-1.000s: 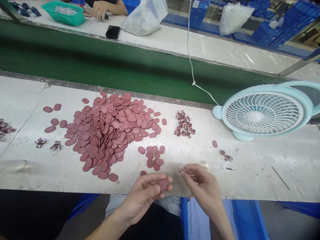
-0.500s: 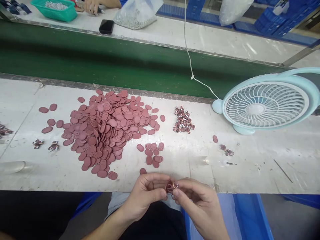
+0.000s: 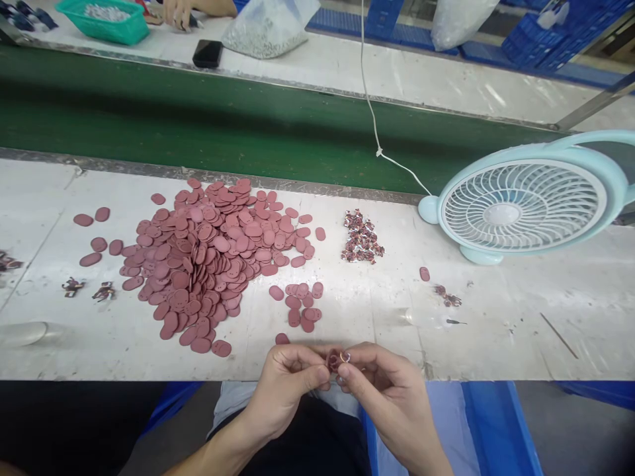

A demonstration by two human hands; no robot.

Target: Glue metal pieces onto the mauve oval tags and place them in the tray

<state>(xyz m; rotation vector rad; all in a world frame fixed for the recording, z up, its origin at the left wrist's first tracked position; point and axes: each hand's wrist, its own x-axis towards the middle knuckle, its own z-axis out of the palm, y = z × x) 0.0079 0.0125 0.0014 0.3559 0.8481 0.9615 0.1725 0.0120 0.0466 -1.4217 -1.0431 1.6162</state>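
Near the front edge of the white table, my left hand (image 3: pixel 290 383) and my right hand (image 3: pixel 384 390) meet with fingertips pinched on a small dark-red part with shiny metal pieces (image 3: pixel 336 359). Its exact kind is too small to make out, and my fingers cover some of it. Beyond my left hand lies a large pile of dull-red oval discs (image 3: pixel 213 258), some showing small holes. A smaller group of the same discs (image 3: pixel 302 304) is closer to my hands. Further back sits a cluster of small dark-red and metal parts (image 3: pixel 362 237).
A pale blue fan (image 3: pixel 520 205) stands at the right, its white cord (image 3: pixel 380 152) running upward. A thin rod (image 3: pixel 559 336) lies at front right. Across the green gap, another person's hand (image 3: pixel 177 12) rests near a teal basket (image 3: pixel 106 30) and a plastic bag (image 3: pixel 268 33).
My hands and the held part have tilted slightly and moved a little away from me. The view has shifted a bit; the discs and other parts stay where they were.
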